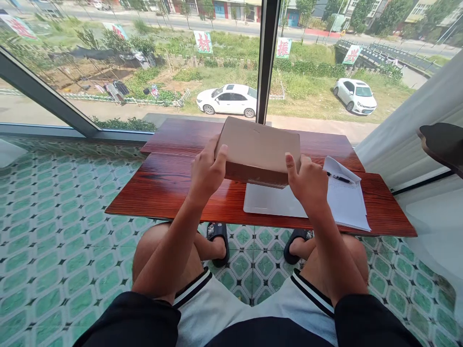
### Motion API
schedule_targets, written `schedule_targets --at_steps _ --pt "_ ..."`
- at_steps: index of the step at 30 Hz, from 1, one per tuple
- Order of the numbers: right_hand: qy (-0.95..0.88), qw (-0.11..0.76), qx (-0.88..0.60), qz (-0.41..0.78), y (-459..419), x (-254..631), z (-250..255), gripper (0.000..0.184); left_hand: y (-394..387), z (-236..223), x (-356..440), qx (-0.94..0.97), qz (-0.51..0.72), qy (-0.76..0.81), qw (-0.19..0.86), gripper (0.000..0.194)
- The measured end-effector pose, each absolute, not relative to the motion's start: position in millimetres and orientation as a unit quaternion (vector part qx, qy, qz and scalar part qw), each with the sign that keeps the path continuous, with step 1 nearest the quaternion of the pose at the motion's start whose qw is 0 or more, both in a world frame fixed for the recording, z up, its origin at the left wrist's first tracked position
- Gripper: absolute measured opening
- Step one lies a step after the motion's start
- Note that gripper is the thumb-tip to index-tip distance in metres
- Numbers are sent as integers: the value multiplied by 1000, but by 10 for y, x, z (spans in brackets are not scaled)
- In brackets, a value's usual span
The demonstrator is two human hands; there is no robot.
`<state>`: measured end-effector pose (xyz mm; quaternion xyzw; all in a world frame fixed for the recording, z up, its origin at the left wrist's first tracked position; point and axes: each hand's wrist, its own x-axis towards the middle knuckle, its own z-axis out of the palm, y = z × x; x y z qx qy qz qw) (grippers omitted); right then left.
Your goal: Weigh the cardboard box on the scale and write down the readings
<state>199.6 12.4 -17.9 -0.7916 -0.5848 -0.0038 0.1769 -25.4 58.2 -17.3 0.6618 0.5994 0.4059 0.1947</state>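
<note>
A closed brown cardboard box is held up above the table, tilted slightly down toward the right. My left hand grips its left end, with the thumb on the near left corner. At the opposite end, my right hand clasps the box, thumb along the near right corner. The fingers of both hands are partly hidden behind the ends. Below the box lies a flat silver-white panel, like a closed laptop, partly covered from view by the box and my right hand.
The glossy red-brown wooden table stands before a large window. On its right side lies a paper pad with a curled top sheet and a black pen. A dark curved object juts in at the right, near a white curtain.
</note>
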Motion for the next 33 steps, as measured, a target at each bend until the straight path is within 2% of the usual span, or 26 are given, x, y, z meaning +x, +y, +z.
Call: schedule_targets --at_steps 6,13,22,27,33 --pt "-623 224 -749 33 130 1852 -248 66 596 -78 -469 650 426 609 158 50" --pt "-656 295 -682 131 173 1736 -411 65 516 71 -631 646 428 623 105 46" --pt "-675 335 -620 219 165 1627 -489 63 375 169 -697 617 440 640 128 48" --pt "-679 374 -569 273 188 1564 -622 56 381 180 -731 618 420 659 85 50" --pt "-674 388 -561 284 243 1531 -789 53 443 149 -763 626 340 701 14 54"
